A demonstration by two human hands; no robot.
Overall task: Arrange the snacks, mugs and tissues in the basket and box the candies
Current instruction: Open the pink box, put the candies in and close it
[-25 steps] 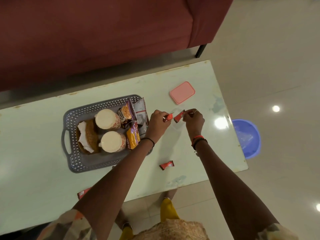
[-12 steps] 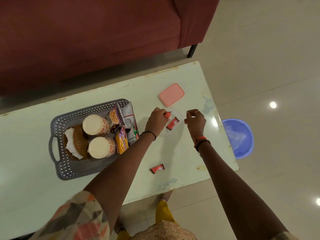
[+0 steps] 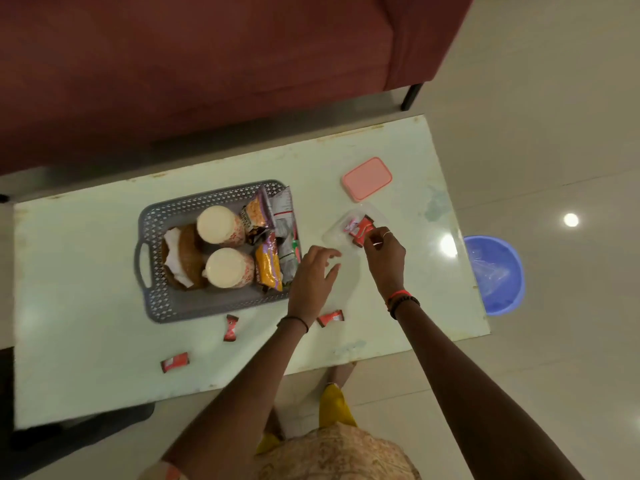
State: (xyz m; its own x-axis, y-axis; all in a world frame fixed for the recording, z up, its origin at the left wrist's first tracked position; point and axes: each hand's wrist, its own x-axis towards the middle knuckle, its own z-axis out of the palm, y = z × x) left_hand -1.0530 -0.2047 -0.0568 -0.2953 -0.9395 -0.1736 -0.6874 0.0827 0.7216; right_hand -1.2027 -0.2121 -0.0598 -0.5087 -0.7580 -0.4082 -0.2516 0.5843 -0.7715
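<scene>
Evidently boxing candies, the right hand (image 3: 384, 252) pinches a candy (image 3: 363, 233) over the clear box (image 3: 334, 233), while the left hand (image 3: 313, 275) hovers with spread, empty fingers (image 3: 330, 254).

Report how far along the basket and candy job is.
Done: mugs, snack packets and tissues sit in the basket. In hand: right hand places candy in the clear box; left hand open. Left: three loose candies, pink lid off.

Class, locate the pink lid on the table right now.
In the head view, the pink lid lies flat toward the table's far right, just beyond the clear box and right of the basket.
</scene>
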